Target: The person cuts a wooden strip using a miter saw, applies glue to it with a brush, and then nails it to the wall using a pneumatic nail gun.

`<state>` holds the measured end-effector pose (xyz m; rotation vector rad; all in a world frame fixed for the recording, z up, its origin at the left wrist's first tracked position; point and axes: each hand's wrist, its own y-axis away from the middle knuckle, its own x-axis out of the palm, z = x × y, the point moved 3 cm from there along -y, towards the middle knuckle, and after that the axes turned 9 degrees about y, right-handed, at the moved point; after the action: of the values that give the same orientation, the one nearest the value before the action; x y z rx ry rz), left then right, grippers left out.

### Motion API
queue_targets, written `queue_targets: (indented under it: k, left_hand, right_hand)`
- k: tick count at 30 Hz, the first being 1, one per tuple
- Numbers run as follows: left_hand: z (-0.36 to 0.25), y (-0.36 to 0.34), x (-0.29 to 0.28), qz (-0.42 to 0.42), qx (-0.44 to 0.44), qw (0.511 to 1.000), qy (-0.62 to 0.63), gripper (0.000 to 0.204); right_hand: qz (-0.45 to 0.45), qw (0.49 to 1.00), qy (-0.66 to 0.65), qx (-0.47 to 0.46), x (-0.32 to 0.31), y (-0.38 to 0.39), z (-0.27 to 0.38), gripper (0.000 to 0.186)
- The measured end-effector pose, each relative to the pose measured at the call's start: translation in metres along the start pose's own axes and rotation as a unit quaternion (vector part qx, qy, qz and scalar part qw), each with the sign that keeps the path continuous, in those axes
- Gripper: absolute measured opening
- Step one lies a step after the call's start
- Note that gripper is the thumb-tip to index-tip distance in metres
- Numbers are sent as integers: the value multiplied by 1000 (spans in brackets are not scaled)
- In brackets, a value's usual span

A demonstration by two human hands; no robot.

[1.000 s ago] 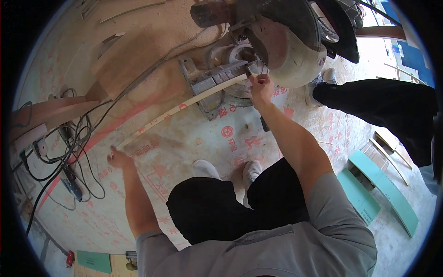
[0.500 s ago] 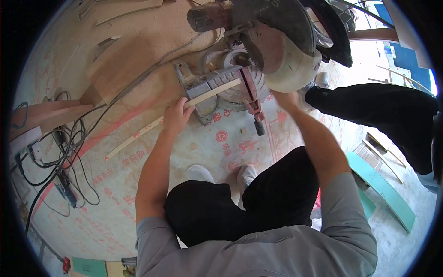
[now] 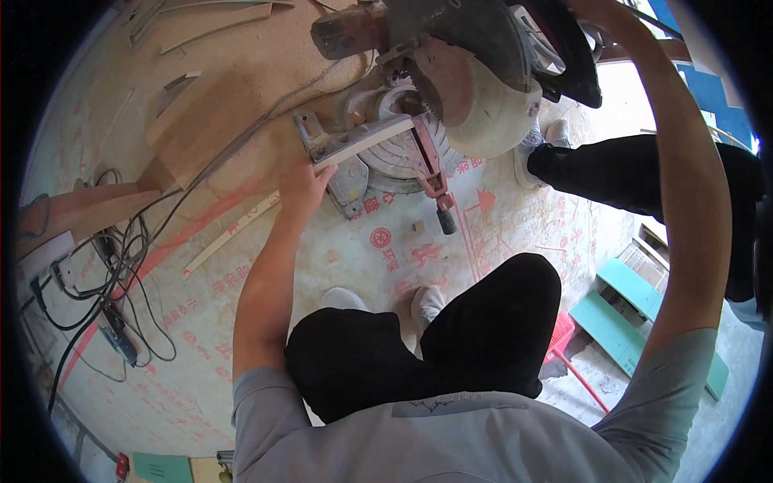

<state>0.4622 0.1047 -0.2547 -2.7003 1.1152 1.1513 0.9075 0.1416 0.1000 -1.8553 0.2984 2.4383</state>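
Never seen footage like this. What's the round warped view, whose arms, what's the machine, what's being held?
The round, warped look comes from a wide fisheye camera worn on a person's head, looking down. No robot here: the arms belong to the wearer, who squats on a floor covered with printed protective sheet; the black trousers and grey shirt at the bottom are theirs too.

The machine at the top is a mitre saw: a round toothed blade under a pale guard, above a grey metal base and fence.

The left hand presses a long, thin wooden strip against the fence; the strip's other end trails out over the floor. The right hand reaches up to the saw's black top at the picture's edge, and its grip is mostly cut off.

Around: tangled black cables on the left, wood offcuts, green boards on the right, and another person's dark-trousered leg.
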Motion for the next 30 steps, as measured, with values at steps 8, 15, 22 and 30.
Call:
queue_targets:
  k: [8, 15, 22, 30]
  left_hand:
    - [-11, -9, 12, -48, 0, 997, -63, 54]
    - [11, -1, 0, -41, -27, 995, -86, 58]
    - [9, 0, 1, -75, -5, 992, -105, 58]
    - [12, -4, -1, -70, -10, 996, -52, 59]
  right_hand:
    - [96, 928, -158, 323, 50, 14, -81, 34]
    - [-70, 946, -188, 256, 95, 146, 30, 44]
    - [-81, 848, -456, 257, 158, 216, 22, 56]
    - [-136, 886, -398, 194, 179, 231, 18, 55]
